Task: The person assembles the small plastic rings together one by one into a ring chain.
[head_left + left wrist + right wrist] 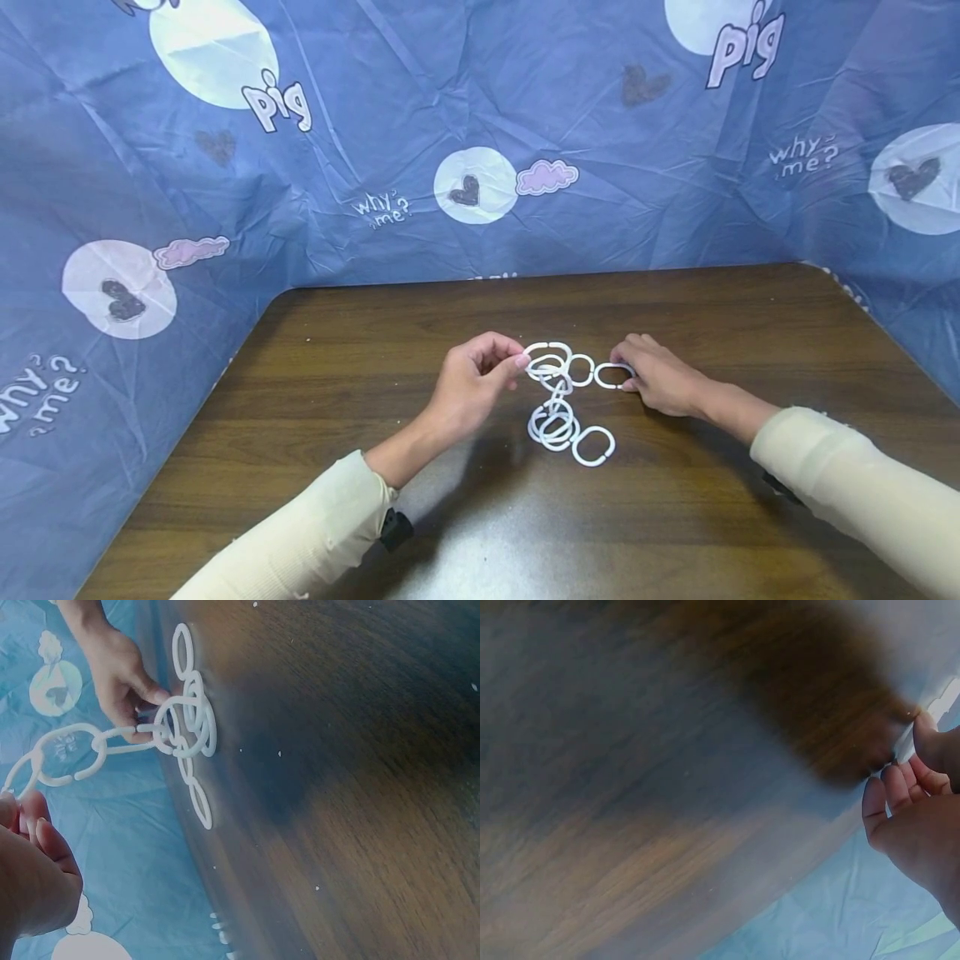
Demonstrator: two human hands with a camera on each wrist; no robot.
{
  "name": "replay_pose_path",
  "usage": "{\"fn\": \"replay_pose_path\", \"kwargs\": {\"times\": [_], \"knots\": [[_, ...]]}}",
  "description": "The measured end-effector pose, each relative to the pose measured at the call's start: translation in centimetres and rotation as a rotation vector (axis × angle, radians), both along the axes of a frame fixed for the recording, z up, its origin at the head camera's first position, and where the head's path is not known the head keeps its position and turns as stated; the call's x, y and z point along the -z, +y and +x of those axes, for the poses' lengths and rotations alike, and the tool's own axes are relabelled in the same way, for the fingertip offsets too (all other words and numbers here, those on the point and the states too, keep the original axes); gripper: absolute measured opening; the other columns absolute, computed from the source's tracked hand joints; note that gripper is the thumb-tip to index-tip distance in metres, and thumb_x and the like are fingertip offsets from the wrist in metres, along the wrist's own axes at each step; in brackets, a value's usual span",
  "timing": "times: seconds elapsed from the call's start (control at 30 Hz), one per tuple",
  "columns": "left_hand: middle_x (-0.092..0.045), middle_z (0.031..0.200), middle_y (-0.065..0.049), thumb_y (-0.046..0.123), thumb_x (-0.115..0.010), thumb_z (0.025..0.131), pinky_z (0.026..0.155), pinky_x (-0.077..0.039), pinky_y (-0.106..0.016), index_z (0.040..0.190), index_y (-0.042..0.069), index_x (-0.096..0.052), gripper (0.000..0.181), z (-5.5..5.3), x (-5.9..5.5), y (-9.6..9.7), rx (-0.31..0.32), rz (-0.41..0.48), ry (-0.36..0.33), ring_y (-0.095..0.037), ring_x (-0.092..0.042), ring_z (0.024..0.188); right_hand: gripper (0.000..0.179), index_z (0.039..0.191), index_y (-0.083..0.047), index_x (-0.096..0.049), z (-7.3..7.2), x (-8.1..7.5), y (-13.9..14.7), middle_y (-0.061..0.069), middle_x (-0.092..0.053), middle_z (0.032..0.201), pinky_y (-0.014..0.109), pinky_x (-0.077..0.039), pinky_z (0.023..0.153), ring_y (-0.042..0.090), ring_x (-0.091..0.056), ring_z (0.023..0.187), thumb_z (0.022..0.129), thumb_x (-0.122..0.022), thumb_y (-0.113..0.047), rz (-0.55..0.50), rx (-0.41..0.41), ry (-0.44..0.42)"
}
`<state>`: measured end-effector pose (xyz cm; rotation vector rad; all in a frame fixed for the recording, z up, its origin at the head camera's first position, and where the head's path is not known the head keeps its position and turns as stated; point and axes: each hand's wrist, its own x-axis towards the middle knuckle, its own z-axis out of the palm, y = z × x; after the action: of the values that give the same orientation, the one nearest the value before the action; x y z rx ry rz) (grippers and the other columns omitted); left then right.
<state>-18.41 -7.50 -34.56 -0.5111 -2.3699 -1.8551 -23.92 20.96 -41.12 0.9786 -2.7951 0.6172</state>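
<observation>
White plastic chain links lie in a loose tangle on the brown table. My left hand point(474, 385) pinches the upper left link point(547, 344) between thumb and fingertips. In the left wrist view, linked ovals point(86, 774) stretch from that hand to the tangle. At the right, my right hand point(660, 377) grips the end of another white link point(609, 387), thumb below and fingers above. The right wrist view shows only a blurred bit of that link point(946, 701) by the thumb. Nearer me lie overlapping links point(557, 448) and an end link point(594, 465).
The wooden table point(360, 367) reaches back to a blue printed cloth point(390, 125), which hangs behind it and along both sides. Small white specks dot the tabletop. A black band point(395, 529) shows under the left sleeve point(300, 533).
</observation>
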Motion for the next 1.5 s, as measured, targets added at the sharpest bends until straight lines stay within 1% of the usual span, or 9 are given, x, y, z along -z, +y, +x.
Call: {"fn": "replay_pose_path", "kwargs": {"times": [0.2, 0.6, 0.77, 0.9, 1.03, 1.23, 1.3, 1.4, 1.5], "knots": [[-0.060, 0.069, -0.001, 0.008, -0.069, 0.088, 0.052, -0.041, -0.020, 0.088, 0.003, -0.066, 0.006, 0.0, 0.1, 0.0, -0.002, -0.002, 0.002, -0.016, -0.058, 0.061, 0.038, 0.119, 0.003, -0.060, 0.3, 0.3, 0.0, 0.009, -0.053, 0.096, 0.043, -0.042, 0.082, 0.027, -0.048, 0.093, 0.083, -0.070, -0.001, 0.058, -0.007, 0.040], [-0.061, 0.070, -0.003, 0.006, -0.069, 0.088, 0.052, -0.042, -0.021, 0.088, 0.001, -0.066, 0.006, 0.0, 0.1, 0.2, 0.006, 0.007, 0.002, -0.015, -0.057, 0.060, 0.035, 0.121, 0.003, -0.059, 0.7, 0.1, 0.4, 0.009, -0.049, 0.098, 0.042, -0.044, 0.082, 0.026, -0.047, 0.094, 0.088, -0.066, -0.002, 0.088, 0.013, 0.092], [-0.061, 0.070, -0.002, 0.007, -0.069, 0.088, 0.053, -0.045, -0.022, 0.088, 0.002, -0.066, 0.005, -0.1, 0.1, 0.3, 0.001, 0.005, -0.006, -0.013, -0.057, 0.060, 0.037, 0.122, 0.003, -0.059, 0.6, -0.4, 0.6, 0.012, -0.049, 0.099, 0.042, -0.045, 0.082, 0.027, -0.048, 0.095, 0.086, -0.067, -0.001, 0.052, 0.024, 0.120], [-0.060, 0.070, -0.002, 0.007, -0.069, 0.088, 0.053, -0.044, -0.022, 0.088, 0.003, -0.067, 0.005, -0.1, 0.1, 0.5, -0.001, 0.002, -0.008, -0.014, -0.057, 0.060, 0.038, 0.123, 0.002, -0.059, 0.6, -1.1, 0.6, 0.013, -0.050, 0.098, 0.042, -0.045, 0.081, 0.028, -0.049, 0.094, 0.086, -0.067, 0.001, 0.006, 0.030, 0.146], [-0.060, 0.069, -0.002, 0.007, -0.069, 0.088, 0.053, -0.043, -0.021, 0.088, 0.002, -0.067, 0.006, -0.1, 0.1, 0.6, 0.003, 0.003, -0.002, -0.016, -0.058, 0.060, 0.038, 0.123, 0.001, -0.058, 0.9, -2.3, 0.3, 0.013, -0.051, 0.098, 0.042, -0.042, 0.078, 0.027, -0.049, 0.092, 0.086, -0.067, 0.001, -0.054, 0.039, 0.156], [-0.060, 0.069, -0.001, 0.006, -0.069, 0.088, 0.053, -0.043, -0.020, 0.088, 0.002, -0.066, 0.005, -0.1, 0.2, 0.6, 0.006, 0.013, -0.003, -0.013, -0.057, 0.059, 0.038, 0.125, 0.001, -0.057, 1.5, -4.8, -0.5, 0.009, -0.048, 0.094, 0.039, -0.037, 0.077, 0.022, -0.043, 0.088, 0.088, -0.065, 0.000, -0.158, 0.058, 0.101], [-0.060, 0.069, -0.004, 0.007, -0.070, 0.088, 0.053, -0.042, -0.020, 0.088, 0.002, -0.066, 0.005, 0.0, 0.2, 0.6, 0.005, 0.012, -0.005, -0.012, -0.057, 0.059, 0.039, 0.125, 0.001, -0.057, 1.6, -5.5, -0.7, 0.008, -0.048, 0.093, 0.038, -0.036, 0.077, 0.021, -0.043, 0.088, 0.088, -0.065, 0.001, -0.181, 0.060, 0.097], [-0.061, 0.072, -0.014, 0.008, -0.069, 0.088, 0.053, -0.041, -0.020, 0.088, 0.003, -0.066, 0.006, -0.1, 0.2, 0.6, 0.010, 0.009, -0.001, -0.012, -0.056, 0.059, 0.039, 0.125, 0.002, -0.057, 1.8, -6.2, -1.0, 0.008, -0.048, 0.093, 0.037, -0.036, 0.076, 0.019, -0.042, 0.087, 0.087, -0.065, 0.002, -0.205, 0.061, 0.096], [-0.061, 0.073, -0.015, 0.007, -0.069, 0.088, 0.053, -0.041, -0.020, 0.088, 0.003, -0.067, 0.005, -0.1, 0.3, 0.7, 0.011, 0.013, -0.002, -0.013, -0.057, 0.060, 0.040, 0.125, 0.002, -0.057, 2.0, -6.6, -1.3, 0.008, -0.048, 0.093, 0.036, -0.037, 0.076, 0.018, -0.042, 0.086, 0.086, -0.065, 0.003, -0.229, 0.061, 0.104]]}}
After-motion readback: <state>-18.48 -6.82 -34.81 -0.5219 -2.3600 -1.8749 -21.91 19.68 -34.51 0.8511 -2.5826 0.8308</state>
